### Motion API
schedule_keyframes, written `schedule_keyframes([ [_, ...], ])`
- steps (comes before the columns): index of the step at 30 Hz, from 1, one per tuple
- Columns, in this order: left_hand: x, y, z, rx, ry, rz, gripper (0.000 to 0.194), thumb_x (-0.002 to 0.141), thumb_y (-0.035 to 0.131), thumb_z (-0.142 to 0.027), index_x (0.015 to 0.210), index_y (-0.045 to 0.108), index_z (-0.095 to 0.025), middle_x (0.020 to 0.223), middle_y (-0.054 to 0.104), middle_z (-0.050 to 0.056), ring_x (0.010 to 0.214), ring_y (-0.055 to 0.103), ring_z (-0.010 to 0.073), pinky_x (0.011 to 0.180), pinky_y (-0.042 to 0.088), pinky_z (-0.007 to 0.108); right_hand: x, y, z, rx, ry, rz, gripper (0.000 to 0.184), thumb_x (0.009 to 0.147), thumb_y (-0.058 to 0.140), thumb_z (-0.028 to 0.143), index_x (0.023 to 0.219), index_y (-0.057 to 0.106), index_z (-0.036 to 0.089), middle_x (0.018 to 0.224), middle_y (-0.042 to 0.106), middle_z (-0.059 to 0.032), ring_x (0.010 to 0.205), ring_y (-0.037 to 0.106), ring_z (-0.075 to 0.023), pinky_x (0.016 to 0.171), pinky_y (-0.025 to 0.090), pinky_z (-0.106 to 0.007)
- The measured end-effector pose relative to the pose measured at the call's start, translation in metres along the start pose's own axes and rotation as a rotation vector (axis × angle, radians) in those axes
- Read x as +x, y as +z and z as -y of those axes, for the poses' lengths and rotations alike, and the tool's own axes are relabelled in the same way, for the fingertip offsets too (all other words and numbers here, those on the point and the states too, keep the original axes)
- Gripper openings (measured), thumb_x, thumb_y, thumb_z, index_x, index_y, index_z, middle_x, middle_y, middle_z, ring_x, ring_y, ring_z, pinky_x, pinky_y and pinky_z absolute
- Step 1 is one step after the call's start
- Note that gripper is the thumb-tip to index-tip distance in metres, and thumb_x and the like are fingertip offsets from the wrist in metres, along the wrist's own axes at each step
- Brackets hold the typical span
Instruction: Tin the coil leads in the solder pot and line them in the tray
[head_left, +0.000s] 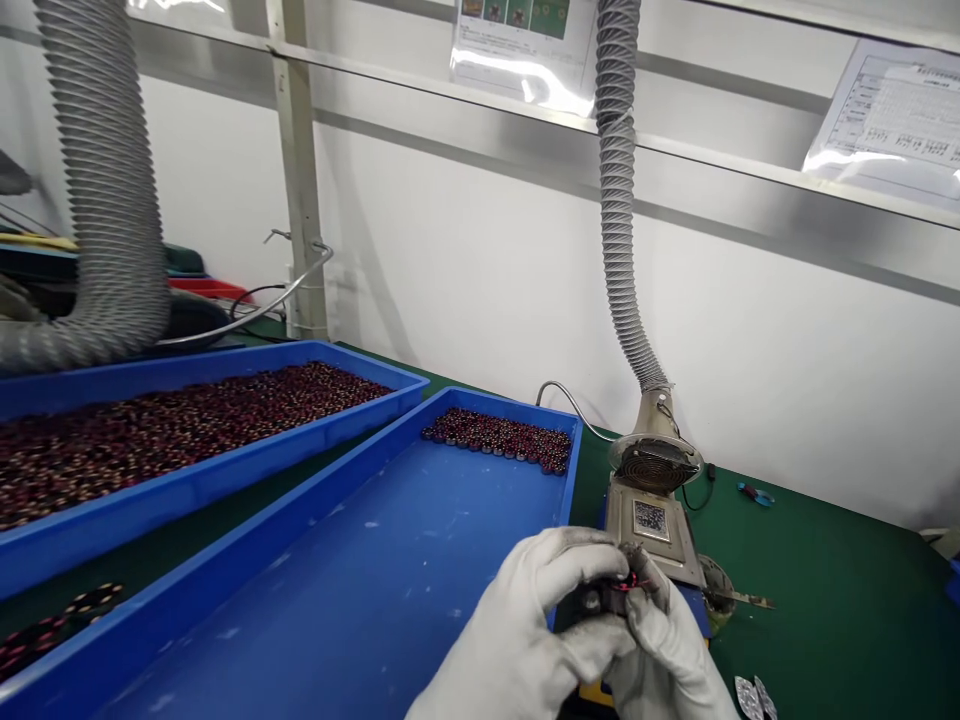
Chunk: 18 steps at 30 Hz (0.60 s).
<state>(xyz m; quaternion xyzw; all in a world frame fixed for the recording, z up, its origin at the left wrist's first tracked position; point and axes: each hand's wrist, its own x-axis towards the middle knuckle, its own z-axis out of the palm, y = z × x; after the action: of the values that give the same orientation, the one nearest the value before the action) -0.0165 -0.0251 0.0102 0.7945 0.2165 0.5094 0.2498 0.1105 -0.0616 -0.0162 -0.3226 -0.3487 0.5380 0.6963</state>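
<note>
In white gloves with grey-stained fingertips, my left hand [536, 625] and my right hand [667, 640] meet at the lower middle. Their fingers close together around a small dark part with red wire [628, 582], which looks like a little coil; the fingers cover most of it. Just behind the hands stands a metal solder pot [616, 520] with a silvery square pool in its top plate. To the left, a long blue tray [574, 480] holds rows of small dark-red round coils [499, 438] packed at its far end.
A second blue tray [420, 392] at left is heaped with similar coils. A grey duct hose [619, 200] drops to a hood [652, 460] over the pot. Behind the pot lies a blue-handled tool [756, 494]. A cup [716, 590] with a flat strip across it stands beside the pot.
</note>
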Motion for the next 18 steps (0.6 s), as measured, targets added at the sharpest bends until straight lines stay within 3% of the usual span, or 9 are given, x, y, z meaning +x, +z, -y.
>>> schedule_keyframes([
  [4, 0.004, -0.002, -0.002, -0.259, -0.057, -0.049, 0.024, 0.068, 0.050, -0.009, 0.076, 0.067, -0.023, 0.086, 0.067, 0.004, 0.080, 0.063, 0.0175, 0.070, 0.054, 0.028, 0.000, 0.005, -0.002, 0.048, 0.057, 0.046, 0.027, 0.056, 0.079, 0.030, 0.076, 0.064, 0.019, 0.070, 0.066, -0.0037, 0.074, 0.064, -0.0219, 0.068, 0.053, -0.035],
  [7, 0.007, -0.006, -0.001, -0.402, -0.134, -0.144, 0.021, 0.065, 0.048, -0.010, 0.063, 0.066, -0.021, 0.069, 0.066, 0.002, 0.066, 0.062, 0.0155, 0.057, 0.053, 0.024, -0.002, 0.007, -0.002, 0.038, 0.086, 0.056, 0.029, 0.054, 0.080, 0.032, 0.075, 0.064, 0.020, 0.069, 0.065, -0.0034, 0.074, 0.064, -0.0216, 0.068, 0.052, -0.036],
  [10, 0.007, -0.011, 0.004, -0.455, -0.273, -0.264, 0.015, 0.065, 0.051, -0.016, 0.064, 0.066, -0.020, 0.072, 0.068, 0.002, 0.066, 0.063, 0.0149, 0.058, 0.053, 0.022, -0.005, 0.007, 0.001, 0.069, 0.129, 0.058, 0.031, 0.055, 0.079, 0.036, 0.077, 0.064, 0.021, 0.070, 0.066, -0.0036, 0.072, 0.064, -0.0212, 0.067, 0.052, -0.037],
  [11, 0.007, -0.012, 0.004, -0.439, -0.288, -0.250, 0.016, 0.063, 0.055, -0.018, 0.071, 0.068, -0.020, 0.080, 0.069, 0.003, 0.072, 0.064, 0.0165, 0.062, 0.054, 0.024, -0.005, 0.007, 0.001, 0.086, 0.143, 0.055, 0.031, 0.055, 0.079, 0.036, 0.078, 0.064, 0.021, 0.071, 0.067, -0.0035, 0.070, 0.064, -0.0206, 0.066, 0.052, -0.037],
  [13, 0.006, -0.010, 0.002, -0.394, -0.292, -0.113, 0.030, 0.055, 0.061, -0.016, 0.083, 0.068, -0.022, 0.092, 0.069, 0.004, 0.082, 0.064, 0.0195, 0.071, 0.054, 0.028, -0.007, 0.008, 0.002, 0.113, 0.152, 0.046, 0.029, 0.057, 0.079, 0.033, 0.079, 0.064, 0.021, 0.074, 0.067, -0.0032, 0.068, 0.064, -0.0187, 0.066, 0.052, -0.035],
  [15, 0.006, -0.005, -0.002, -0.425, -0.295, 0.003, 0.032, 0.052, 0.061, -0.013, 0.082, 0.069, -0.023, 0.093, 0.069, 0.004, 0.081, 0.064, 0.0198, 0.072, 0.054, 0.029, -0.009, 0.011, 0.002, 0.125, 0.132, 0.044, 0.027, 0.059, 0.077, 0.032, 0.081, 0.064, 0.021, 0.077, 0.067, -0.0030, 0.067, 0.063, -0.0170, 0.067, 0.052, -0.032],
  [18, 0.006, 0.003, -0.005, -0.561, -0.322, -0.090, 0.011, 0.058, 0.059, -0.015, 0.060, 0.068, -0.021, 0.073, 0.070, 0.004, 0.068, 0.065, 0.0184, 0.064, 0.055, 0.028, -0.010, 0.015, 0.000, 0.131, 0.132, 0.078, 0.028, 0.061, 0.076, 0.032, 0.084, 0.064, 0.022, 0.077, 0.067, -0.0026, 0.069, 0.063, -0.0170, 0.067, 0.052, -0.031],
])
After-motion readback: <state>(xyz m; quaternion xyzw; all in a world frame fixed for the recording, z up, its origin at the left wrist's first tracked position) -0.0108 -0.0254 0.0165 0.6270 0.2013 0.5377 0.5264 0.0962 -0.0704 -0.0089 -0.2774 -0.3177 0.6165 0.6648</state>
